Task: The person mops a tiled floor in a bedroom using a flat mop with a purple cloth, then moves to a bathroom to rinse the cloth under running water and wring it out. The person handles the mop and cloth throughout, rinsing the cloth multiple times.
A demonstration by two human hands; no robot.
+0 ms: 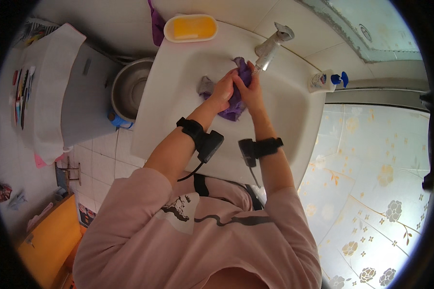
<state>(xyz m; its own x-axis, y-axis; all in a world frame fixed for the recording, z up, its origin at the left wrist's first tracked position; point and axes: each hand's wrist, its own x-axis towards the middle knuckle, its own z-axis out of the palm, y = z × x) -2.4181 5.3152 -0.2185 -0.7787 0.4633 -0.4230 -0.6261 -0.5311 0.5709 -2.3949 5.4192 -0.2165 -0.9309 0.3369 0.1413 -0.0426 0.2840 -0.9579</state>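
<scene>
Both hands grip a purple cloth (234,112) over the basin of a white ceramic sink (173,141). My left hand (224,90) is closed around its left side, and a greyish end of the cloth hangs out past the wrist. My right hand (251,90) holds the upper right part, its thumb across the fabric. The fingertips of the right hand are just under the spout of the chrome faucet (269,54), where a little water seems to run. The cloth is bunched, and its lower end hangs into the basin.
A soap dish with a yellow bar (195,28) sits on the sink's back left corner. At the right corner stands a pump bottle (322,81) with a blue top. A metal basin (132,90) lies left of the sink, beside a grey cabinet (86,90). Patterned glass (365,173) borders the right.
</scene>
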